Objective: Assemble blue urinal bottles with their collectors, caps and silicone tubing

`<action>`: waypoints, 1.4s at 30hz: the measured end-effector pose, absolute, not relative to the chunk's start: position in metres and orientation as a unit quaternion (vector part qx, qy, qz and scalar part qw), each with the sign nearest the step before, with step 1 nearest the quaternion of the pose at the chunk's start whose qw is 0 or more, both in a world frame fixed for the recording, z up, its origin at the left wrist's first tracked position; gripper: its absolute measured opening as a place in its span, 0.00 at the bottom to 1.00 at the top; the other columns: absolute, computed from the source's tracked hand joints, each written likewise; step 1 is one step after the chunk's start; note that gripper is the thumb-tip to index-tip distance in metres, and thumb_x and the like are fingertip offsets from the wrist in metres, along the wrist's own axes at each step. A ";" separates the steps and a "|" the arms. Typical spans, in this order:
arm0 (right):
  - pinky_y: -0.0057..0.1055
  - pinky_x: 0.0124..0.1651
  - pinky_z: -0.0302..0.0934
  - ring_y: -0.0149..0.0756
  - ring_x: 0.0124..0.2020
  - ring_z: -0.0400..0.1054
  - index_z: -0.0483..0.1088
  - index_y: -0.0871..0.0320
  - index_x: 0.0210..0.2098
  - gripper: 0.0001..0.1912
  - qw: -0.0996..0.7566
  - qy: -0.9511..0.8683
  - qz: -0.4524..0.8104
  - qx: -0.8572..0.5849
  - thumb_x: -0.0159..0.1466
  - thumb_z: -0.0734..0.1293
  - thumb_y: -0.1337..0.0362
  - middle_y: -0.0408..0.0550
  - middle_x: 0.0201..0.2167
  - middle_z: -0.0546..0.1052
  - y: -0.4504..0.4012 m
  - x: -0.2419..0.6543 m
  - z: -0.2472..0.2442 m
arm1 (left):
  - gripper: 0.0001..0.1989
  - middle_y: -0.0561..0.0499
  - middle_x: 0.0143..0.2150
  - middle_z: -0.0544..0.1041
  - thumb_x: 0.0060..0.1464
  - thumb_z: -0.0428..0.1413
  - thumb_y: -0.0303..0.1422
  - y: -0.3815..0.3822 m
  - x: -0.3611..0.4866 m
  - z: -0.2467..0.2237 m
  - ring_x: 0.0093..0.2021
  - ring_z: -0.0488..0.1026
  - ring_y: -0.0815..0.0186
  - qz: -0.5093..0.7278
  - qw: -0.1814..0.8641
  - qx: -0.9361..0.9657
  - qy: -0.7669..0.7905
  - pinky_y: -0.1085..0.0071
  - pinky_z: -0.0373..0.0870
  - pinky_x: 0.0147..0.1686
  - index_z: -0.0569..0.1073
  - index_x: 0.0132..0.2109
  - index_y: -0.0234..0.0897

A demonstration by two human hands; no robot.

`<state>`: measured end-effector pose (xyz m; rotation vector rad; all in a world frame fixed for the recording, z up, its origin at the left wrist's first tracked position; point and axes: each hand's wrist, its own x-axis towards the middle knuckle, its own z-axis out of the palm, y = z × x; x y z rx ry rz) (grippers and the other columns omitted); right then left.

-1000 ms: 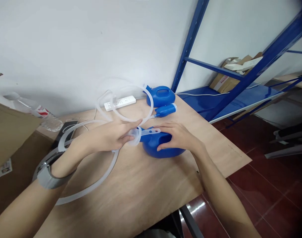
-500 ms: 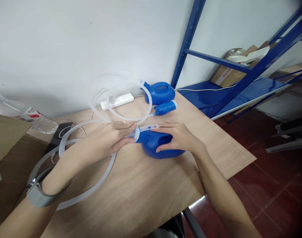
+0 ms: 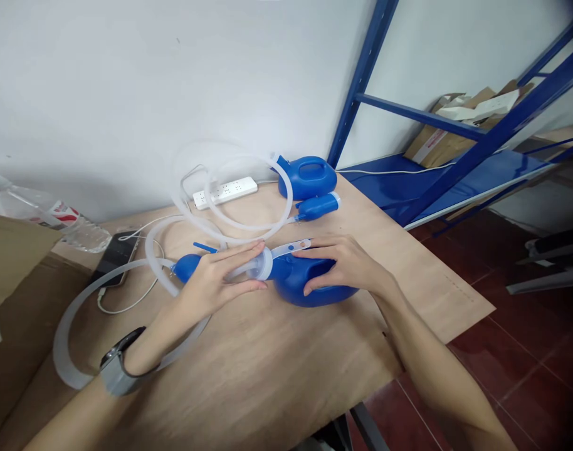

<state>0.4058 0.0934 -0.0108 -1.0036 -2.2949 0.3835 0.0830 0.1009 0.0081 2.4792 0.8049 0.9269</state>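
A blue plastic urinal bottle with a handle lies on the table in front of me. My right hand grips it from above, thumb on the near side and fingers over the handle. At its neck sits a translucent cap joined to the clear tube. My left hand holds that cap, fingers above and thumb below. A translucent strap with holes reaches from the cap to my right fingertips. Left of my left hand, partly hidden by it, lies a blue tube end piece.
Behind stand a second blue urinal bottle and a blue receiver piece, with looped clear tubing. A white power strip lies by the wall. Leftward are a phone, a water bottle and a cardboard box.
My left hand has turned at the cap and its wrist has shifted right, baring more of the cap and uncovering the blue end piece and the phone. My right hand keeps its grip on the bottle.
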 end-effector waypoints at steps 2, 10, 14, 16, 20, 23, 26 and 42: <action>0.49 0.57 0.77 0.54 0.53 0.83 0.83 0.44 0.56 0.35 0.301 -0.865 0.142 -0.375 0.50 0.85 0.44 0.50 0.56 0.85 0.093 0.406 -0.011 | 0.30 0.45 0.65 0.79 0.64 0.66 0.48 0.096 0.087 0.006 0.64 0.79 0.51 0.339 0.174 0.876 0.295 0.54 0.80 0.64 0.75 0.68 0.42; 0.52 0.62 0.75 0.56 0.58 0.81 0.82 0.45 0.59 0.35 0.290 -0.869 0.127 -0.381 0.54 0.84 0.45 0.51 0.58 0.84 0.087 0.402 -0.009 | 0.31 0.42 0.65 0.80 0.65 0.62 0.54 0.079 0.101 0.000 0.63 0.80 0.48 0.357 0.160 0.836 0.386 0.49 0.79 0.64 0.76 0.65 0.40; 0.55 0.63 0.73 0.59 0.60 0.79 0.72 0.46 0.69 0.49 0.276 -0.856 0.119 -0.422 0.51 0.84 0.42 0.52 0.59 0.84 0.083 0.401 -0.006 | 0.32 0.43 0.61 0.83 0.60 0.67 0.53 0.086 0.097 0.016 0.59 0.82 0.47 0.280 0.187 0.857 0.390 0.49 0.79 0.61 0.76 0.64 0.41; 0.56 0.64 0.71 0.60 0.63 0.77 0.67 0.45 0.73 0.53 0.270 -0.854 0.118 -0.429 0.53 0.83 0.41 0.51 0.61 0.83 0.082 0.402 -0.006 | 0.34 0.42 0.64 0.80 0.62 0.65 0.54 0.090 0.095 0.028 0.61 0.80 0.47 0.227 0.175 0.885 0.367 0.50 0.79 0.60 0.72 0.68 0.43; 0.56 0.65 0.70 0.58 0.65 0.76 0.57 0.43 0.78 0.56 0.269 -0.863 0.118 -0.411 0.57 0.80 0.40 0.51 0.63 0.81 0.081 0.404 -0.007 | 0.37 0.38 0.67 0.76 0.70 0.55 0.54 0.093 0.099 0.046 0.65 0.76 0.44 0.138 0.067 0.935 0.319 0.48 0.77 0.61 0.60 0.78 0.45; 0.57 0.65 0.70 0.59 0.65 0.75 0.54 0.44 0.79 0.60 0.282 -0.861 0.118 -0.407 0.56 0.81 0.39 0.51 0.62 0.82 0.082 0.405 -0.008 | 0.30 0.39 0.62 0.79 0.74 0.52 0.49 0.096 0.106 0.053 0.59 0.80 0.47 0.086 0.020 0.949 0.302 0.51 0.77 0.58 0.63 0.76 0.46; 0.53 0.65 0.71 0.56 0.62 0.78 0.72 0.44 0.69 0.43 0.292 -0.874 0.095 -0.376 0.58 0.80 0.41 0.50 0.62 0.82 0.083 0.404 -0.010 | 0.23 0.42 0.64 0.78 0.75 0.51 0.42 0.102 0.112 0.055 0.57 0.81 0.49 0.053 0.034 0.954 0.293 0.54 0.78 0.56 0.71 0.71 0.47; 0.49 0.63 0.69 0.50 0.60 0.77 0.78 0.50 0.60 0.26 0.292 -0.910 -0.024 -0.292 0.69 0.73 0.44 0.51 0.61 0.82 0.082 0.406 -0.011 | 0.21 0.36 0.55 0.79 0.76 0.49 0.41 0.096 0.115 0.018 0.50 0.81 0.48 0.185 -0.086 0.947 0.247 0.53 0.83 0.44 0.71 0.66 0.35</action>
